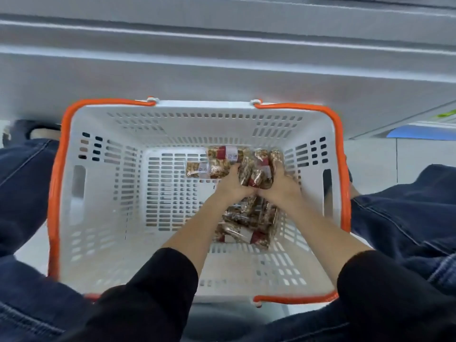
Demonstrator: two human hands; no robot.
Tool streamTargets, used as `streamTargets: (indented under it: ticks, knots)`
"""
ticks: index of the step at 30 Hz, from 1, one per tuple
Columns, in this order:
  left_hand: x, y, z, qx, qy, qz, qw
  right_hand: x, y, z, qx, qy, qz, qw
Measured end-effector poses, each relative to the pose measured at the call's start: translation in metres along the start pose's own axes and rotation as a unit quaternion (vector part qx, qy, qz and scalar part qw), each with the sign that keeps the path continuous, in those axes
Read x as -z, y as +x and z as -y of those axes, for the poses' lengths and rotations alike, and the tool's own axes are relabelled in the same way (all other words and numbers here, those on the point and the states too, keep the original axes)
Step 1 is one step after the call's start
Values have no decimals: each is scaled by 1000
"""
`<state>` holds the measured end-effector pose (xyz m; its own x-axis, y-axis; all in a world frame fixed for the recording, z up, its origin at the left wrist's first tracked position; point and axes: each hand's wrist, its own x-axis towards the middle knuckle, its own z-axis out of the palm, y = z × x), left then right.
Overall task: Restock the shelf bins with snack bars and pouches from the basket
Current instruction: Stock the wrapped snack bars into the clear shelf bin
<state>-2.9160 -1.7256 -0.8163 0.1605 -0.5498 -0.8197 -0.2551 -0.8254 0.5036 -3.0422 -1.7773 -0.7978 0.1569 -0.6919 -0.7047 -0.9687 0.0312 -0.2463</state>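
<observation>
Reaching into a white basket [103, 193], the left hand [230, 186] and right hand [280, 185] together clasp a bundle of snack bars [256, 174]; the light, crinkly, probably slippery wrappers suit gripping around their middles.

Both arms outstretched downward, left grip [233, 183] and right grip [280, 185] curled, thumbs nearly touching.

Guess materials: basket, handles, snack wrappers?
Basket: white moulded plastic, matte, slotted walls and floor. Handles: orange, smooth, likely plastic or plastic-coated. Wrappers: clear glossy film with red bands, contents visible, crinkle glare; both hands grip a bunch.
</observation>
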Motion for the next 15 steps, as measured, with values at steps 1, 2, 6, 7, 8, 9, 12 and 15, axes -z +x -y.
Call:
streamTargets:
  ticks: [1,2,6,7,8,9,12,15]
  knots:
    - [1,4,0,2,-10,0,1000,-2,3,1,-15,13,18,1000]
    - [4,8,0,6,-18,-2,1000,-3,5,3,-25,22,37,999]
    - [20,18,3,0,5,-2,1000,-4,7,12,-44,61,102,992]
    - [22,19,5,-7,44,-8,999,-8,8,13,-45,55,109,992]
    - [24,19,8,-15,112,-21,993,-12,8,13,-46,44,108,992]
    - [26,17,9,-19,196,-39,980,-17,9,14,-51,39,105,992]
    - [28,11,9,5,388,-98,916,-30,12,13,-66,65,89,992]
    - [24,9,4,-1,506,-146,850,-31,15,11,-64,107,78,989]
